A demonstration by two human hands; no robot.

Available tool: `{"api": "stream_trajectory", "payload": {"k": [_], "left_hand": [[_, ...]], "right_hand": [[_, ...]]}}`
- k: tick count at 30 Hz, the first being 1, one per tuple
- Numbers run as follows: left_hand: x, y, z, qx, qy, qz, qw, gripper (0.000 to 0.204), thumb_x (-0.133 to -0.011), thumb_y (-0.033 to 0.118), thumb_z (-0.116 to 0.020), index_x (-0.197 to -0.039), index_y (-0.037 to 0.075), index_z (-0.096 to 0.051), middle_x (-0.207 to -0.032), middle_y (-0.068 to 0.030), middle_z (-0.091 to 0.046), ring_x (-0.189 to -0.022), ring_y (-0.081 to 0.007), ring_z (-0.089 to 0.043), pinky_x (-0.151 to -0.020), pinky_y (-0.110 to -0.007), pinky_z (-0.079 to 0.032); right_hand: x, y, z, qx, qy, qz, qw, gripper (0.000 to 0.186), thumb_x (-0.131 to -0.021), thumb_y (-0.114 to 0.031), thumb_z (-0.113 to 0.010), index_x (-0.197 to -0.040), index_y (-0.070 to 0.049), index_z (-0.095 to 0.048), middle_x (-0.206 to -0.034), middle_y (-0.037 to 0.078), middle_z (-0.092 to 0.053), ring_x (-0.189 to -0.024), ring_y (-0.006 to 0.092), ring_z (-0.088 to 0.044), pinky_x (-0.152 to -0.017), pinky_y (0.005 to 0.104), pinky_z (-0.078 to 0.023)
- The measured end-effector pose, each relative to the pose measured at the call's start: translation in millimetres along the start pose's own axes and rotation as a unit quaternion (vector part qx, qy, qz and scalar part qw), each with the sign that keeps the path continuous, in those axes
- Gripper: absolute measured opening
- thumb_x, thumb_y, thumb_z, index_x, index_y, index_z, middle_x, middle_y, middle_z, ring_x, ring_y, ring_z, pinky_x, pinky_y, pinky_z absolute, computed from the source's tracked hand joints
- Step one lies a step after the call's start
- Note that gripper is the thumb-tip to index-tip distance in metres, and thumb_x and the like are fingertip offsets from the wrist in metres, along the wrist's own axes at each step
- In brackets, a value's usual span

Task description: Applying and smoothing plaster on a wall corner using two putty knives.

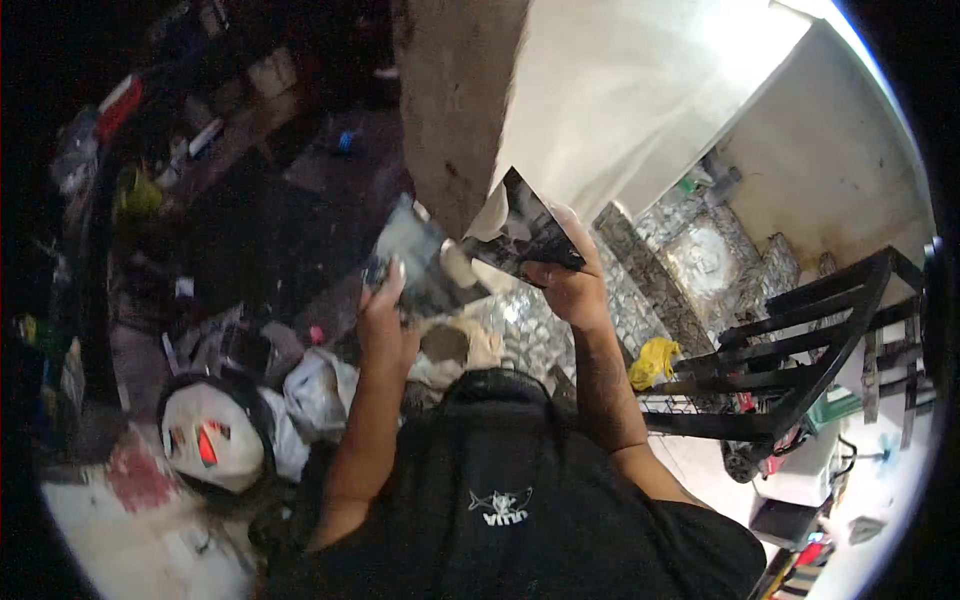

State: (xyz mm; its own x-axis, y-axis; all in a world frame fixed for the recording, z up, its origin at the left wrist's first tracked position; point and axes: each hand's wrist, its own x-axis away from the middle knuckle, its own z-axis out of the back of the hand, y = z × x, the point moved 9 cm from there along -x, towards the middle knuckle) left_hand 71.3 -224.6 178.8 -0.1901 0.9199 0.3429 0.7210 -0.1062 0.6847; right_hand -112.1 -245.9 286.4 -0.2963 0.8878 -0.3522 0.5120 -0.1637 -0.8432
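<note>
In front of my chest I hold two thin flat pieces, one in each hand. My left hand (pixel 381 325) is closed on the near left edge of a grey, shiny panel (pixel 420 250), thumb and fingers on it. My right hand (pixel 575 285) grips a dark, glossy, roughly triangular piece (pixel 522 232) by its lower right side. A pale shape shows on its surface, perhaps a reflection. Both pieces look like mirror or glass, but I cannot tell which. Their inner edges come close together; whether they touch is unclear.
A concrete pillar (pixel 445 90) and a white wall (pixel 610 90) stand ahead. To the right are stone-patterned steps (pixel 640 275), a black slatted railing (pixel 800 375) and a yellow bag (pixel 653 362). Clutter fills the dark left side, including a white round object with red marks (pixel 215 440).
</note>
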Motion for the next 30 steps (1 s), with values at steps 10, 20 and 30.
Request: {"api": "stream_trajectory", "payload": {"k": [10, 20, 30], "left_hand": [[5, -26, -24, 0.033, -0.057, 0.027, 0.997, 0.028, -0.079, 0.015, -0.054, -0.104, 0.003, -0.051, -0.101, -0.0093, -0.054, -0.093, -0.0205, -0.052, -0.075, -0.034, -0.045], [56, -52, -73, 0.398, -0.64, 0.375, 0.539, 0.046, -0.087, 0.037, -0.034, -0.123, 0.009, -0.04, -0.114, -0.0207, -0.048, -0.1, -0.0397, -0.049, -0.075, -0.049, -0.046], [21, -20, -52, 0.364, -0.361, 0.149, 0.846, 0.039, -0.089, 0.023, -0.035, -0.127, 0.012, -0.034, -0.106, -0.0221, -0.052, -0.086, -0.0353, -0.057, -0.062, -0.039, -0.052]], "right_hand": [[44, 30, 9, 0.466, -0.075, 0.075, 0.878, 0.05, -0.067, 0.005, -0.053, -0.114, -0.008, -0.046, -0.115, 0.017, -0.042, -0.109, 0.032, -0.041, -0.09, 0.0357, -0.036], [-41, -102, 371, 0.372, 0.218, 0.223, 0.874, 0.056, -0.066, 0.01, -0.036, -0.12, -0.002, -0.038, -0.122, 0.012, -0.041, -0.114, 0.0211, -0.038, -0.095, 0.0313, -0.03], [-203, -172, 360, 0.468, 0.46, 0.226, 0.72, 0.048, -0.064, 0.001, -0.037, -0.111, 0.0, -0.047, -0.099, 0.022, -0.053, -0.095, 0.0347, -0.05, -0.083, 0.0364, -0.039]]}}
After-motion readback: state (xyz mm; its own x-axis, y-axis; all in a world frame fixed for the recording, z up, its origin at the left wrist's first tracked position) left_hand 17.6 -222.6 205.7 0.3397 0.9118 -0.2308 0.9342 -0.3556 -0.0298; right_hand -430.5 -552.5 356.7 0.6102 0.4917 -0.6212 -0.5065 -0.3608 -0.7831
